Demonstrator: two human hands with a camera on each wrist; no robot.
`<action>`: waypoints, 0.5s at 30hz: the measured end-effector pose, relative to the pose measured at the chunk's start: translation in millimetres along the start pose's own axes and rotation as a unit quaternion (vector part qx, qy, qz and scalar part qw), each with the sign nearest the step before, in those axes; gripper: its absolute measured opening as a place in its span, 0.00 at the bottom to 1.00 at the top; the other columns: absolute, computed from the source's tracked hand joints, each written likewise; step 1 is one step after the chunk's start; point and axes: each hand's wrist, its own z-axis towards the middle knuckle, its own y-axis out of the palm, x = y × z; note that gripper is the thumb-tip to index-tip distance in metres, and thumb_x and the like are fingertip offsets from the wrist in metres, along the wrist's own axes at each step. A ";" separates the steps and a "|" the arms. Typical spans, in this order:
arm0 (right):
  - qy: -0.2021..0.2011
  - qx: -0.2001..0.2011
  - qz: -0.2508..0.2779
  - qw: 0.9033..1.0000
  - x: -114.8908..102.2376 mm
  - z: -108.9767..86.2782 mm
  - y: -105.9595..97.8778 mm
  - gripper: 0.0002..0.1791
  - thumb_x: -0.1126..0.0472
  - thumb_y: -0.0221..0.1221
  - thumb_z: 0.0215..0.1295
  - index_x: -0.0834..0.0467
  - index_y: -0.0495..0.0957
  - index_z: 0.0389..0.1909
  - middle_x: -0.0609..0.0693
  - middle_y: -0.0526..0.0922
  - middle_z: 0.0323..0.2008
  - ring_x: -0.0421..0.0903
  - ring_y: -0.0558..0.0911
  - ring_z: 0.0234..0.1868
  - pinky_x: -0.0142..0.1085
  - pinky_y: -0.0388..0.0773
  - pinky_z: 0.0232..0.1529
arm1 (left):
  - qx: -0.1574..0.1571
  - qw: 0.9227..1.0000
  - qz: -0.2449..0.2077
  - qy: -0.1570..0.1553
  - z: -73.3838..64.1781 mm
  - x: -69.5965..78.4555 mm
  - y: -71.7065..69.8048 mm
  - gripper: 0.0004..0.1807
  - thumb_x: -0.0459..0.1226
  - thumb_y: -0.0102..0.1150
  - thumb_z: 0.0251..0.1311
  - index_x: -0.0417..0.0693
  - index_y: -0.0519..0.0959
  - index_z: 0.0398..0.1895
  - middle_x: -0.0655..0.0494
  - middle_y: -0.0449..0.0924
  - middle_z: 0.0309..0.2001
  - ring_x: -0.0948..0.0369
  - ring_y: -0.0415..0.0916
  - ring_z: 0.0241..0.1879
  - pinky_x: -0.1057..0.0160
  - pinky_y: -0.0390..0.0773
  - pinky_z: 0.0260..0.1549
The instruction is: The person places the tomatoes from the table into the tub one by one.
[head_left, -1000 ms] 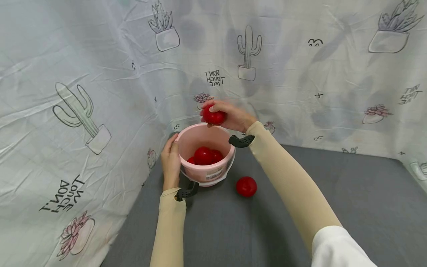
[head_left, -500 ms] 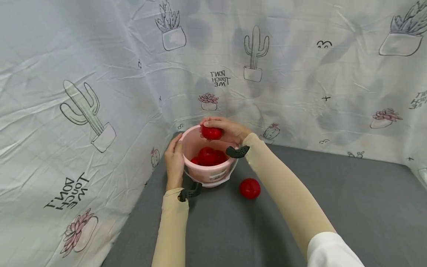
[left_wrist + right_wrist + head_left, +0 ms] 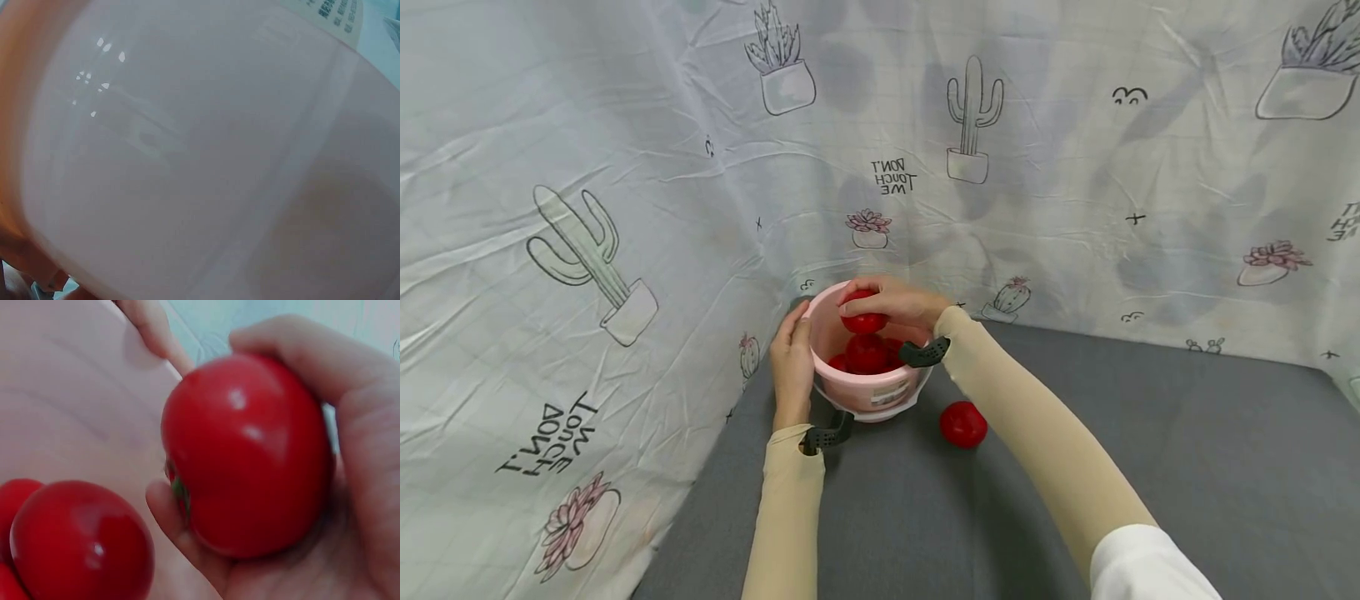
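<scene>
My right hand [image 3: 898, 302] grips a red tomato [image 3: 863, 315] inside the mouth of a pink bucket [image 3: 850, 385]. In the right wrist view, fingers and thumb curve round this tomato [image 3: 250, 456], and its green stem end faces left. Several more tomatoes [image 3: 867, 354] lie in the bucket, just below the held one. My left hand [image 3: 792, 367] holds the bucket's left side at the rim. The bucket wall [image 3: 187, 156] fills the left wrist view, with part of that hand along the left edge. One tomato [image 3: 963, 424] sits on the table, right of the bucket.
The grey tabletop [image 3: 1075, 417] extends to the right and front. A pale curtain printed with cacti [image 3: 1045, 167] hangs behind and along the left, close to the bucket. The bucket's white handle [image 3: 880, 414] hangs down at its front.
My right hand has brought the tomato down from above the rim into the bucket. The left hand keeps its hold, and the head view has shifted slightly.
</scene>
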 end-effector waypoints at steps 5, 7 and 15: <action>-0.023 0.021 -0.100 0.995 -1.2 -0.2 0.8 0.28 0.52 0.66 0.62 0.57 0.73 0.61 0.56 0.78 0.57 0.52 0.76 0.57 0.46 0.82 0.55 | 0.000 1.000 0.001 0.002 0.7 -1.5 -0.6 0.23 0.43 0.43 0.77 0.54 0.72 0.71 0.57 0.71 0.72 0.57 0.65 0.72 0.48 0.65 0.74; -0.033 0.032 -0.145 0.988 -1.9 -0.6 -0.1 0.27 0.51 0.65 0.62 0.56 0.75 0.60 0.54 0.80 0.54 0.52 0.78 0.56 0.43 0.83 0.54 | 0.000 1.000 0.003 0.003 1.1 -1.8 -0.2 0.23 0.43 0.43 0.78 0.55 0.73 0.71 0.57 0.71 0.72 0.57 0.65 0.72 0.48 0.65 0.74; -0.044 0.050 -0.196 0.978 -1.3 -2.0 0.3 0.26 0.51 0.65 0.63 0.57 0.76 0.59 0.52 0.81 0.50 0.51 0.79 0.52 0.41 0.83 0.51 | -0.003 1.000 -0.005 0.001 -0.4 -0.8 0.9 0.22 0.43 0.43 0.78 0.55 0.73 0.71 0.58 0.71 0.72 0.58 0.66 0.71 0.49 0.66 0.73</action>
